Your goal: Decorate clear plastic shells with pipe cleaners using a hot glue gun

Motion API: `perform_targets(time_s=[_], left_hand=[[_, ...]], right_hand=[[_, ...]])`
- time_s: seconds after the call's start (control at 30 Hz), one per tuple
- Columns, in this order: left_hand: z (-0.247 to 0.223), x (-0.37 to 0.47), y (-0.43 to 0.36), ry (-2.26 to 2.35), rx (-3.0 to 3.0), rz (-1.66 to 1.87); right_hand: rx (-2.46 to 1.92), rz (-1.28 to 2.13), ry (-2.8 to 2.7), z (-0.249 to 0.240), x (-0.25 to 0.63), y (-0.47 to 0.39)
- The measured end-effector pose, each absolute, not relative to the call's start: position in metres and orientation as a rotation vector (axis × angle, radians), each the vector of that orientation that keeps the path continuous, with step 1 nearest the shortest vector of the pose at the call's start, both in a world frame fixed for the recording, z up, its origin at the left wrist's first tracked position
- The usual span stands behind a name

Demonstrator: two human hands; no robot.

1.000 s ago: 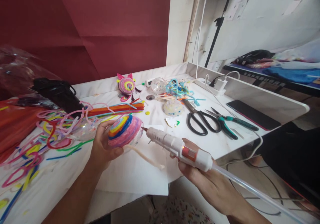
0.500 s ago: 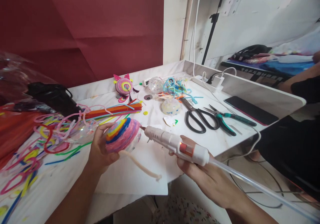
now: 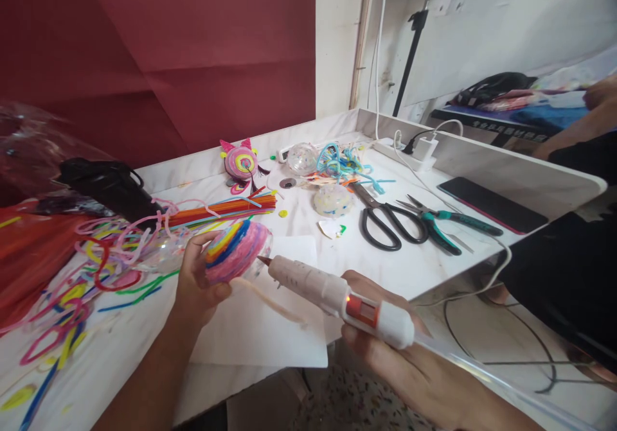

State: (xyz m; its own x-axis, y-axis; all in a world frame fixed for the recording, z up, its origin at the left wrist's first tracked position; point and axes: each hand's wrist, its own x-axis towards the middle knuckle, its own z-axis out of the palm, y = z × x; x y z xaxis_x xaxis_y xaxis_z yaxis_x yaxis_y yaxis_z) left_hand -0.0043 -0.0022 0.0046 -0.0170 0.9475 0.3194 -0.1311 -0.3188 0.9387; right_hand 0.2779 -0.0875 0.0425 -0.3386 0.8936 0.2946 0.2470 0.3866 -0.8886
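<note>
My left hand (image 3: pixel 200 283) grips a clear plastic half-ball (image 3: pixel 237 251) wound with yellow, blue and pink pipe cleaners. From its lower side a pale peach pipe cleaner (image 3: pixel 270 302) trails loose over the white paper (image 3: pixel 260 344). My right hand (image 3: pixel 385 347) is wrapped around a white hot glue gun (image 3: pixel 308 283), its small light lit and a long glue stick (image 3: pixel 496 376) sticking out of the back. The gun's nozzle points at the right rim of the half-ball, very near it; I cannot tell if they touch.
Scissors (image 3: pixel 385 219) and green-handled pliers (image 3: pixel 436 222) lie on the right, beside a phone (image 3: pixel 491 204). Loose pipe cleaners (image 3: pixel 116 264) crowd the left. At the back are a pink decorated ball (image 3: pixel 241 161), clear half-balls (image 3: pixel 332 200) and a power strip (image 3: pixel 405 155). Another person's arm shows at far right.
The glue gun's nozzle has moved left and down along the half-ball's rim. The half-ball is tilted slightly differently in my left hand. The view has shifted a little.
</note>
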Motion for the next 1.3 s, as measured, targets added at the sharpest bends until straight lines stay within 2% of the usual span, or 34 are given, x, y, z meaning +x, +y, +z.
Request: perform_targets(time_s=[1.3], left_hand=[[-0.001, -0.007, 0.006, 0.891, 1.367, 1.578]], right_hand=[[-0.914, 0.868, -1.869, 0.04, 0.279, -0.085]])
